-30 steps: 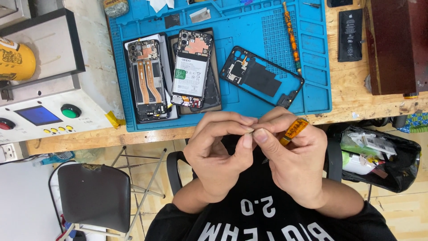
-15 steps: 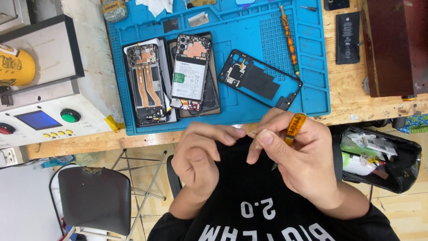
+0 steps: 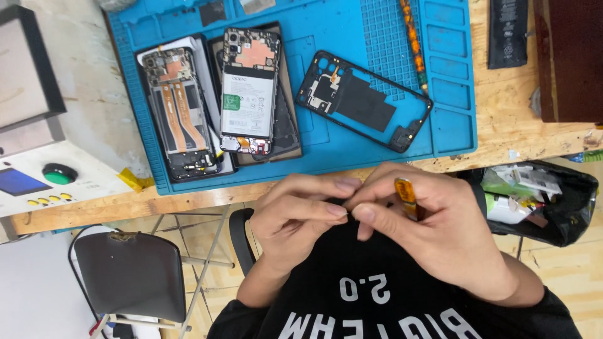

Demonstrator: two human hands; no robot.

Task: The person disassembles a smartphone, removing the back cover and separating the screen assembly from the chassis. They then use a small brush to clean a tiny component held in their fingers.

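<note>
My left hand point(image 3: 300, 216) and my right hand point(image 3: 440, 232) meet fingertip to fingertip below the bench edge, over my black shirt. An orange-handled tool point(image 3: 406, 196) is clamped in my right hand, its handle poking out between the fingers. The fingertips of both hands pinch something tiny and dark that I cannot make out. On the blue work mat point(image 3: 352, 147) above the hands lie an opened phone with its battery showing point(image 3: 250, 91), a phone chassis with orange flex cables point(image 3: 178, 116) and a black phone back frame point(image 3: 364, 100).
An orange screwdriver point(image 3: 412, 41) lies on the mat's right side. A black battery point(image 3: 507, 31) rests on the wooden bench point(image 3: 509, 119). A black bag of scraps point(image 3: 543, 201) hangs at right. A machine with a green button point(image 3: 59, 173) stands left, a chair point(image 3: 129, 276) below.
Half a second ago my hands were slightly apart; now the fingertips are pinched together again. The orange tool has swung from slanted to nearly upright in my right hand.
</note>
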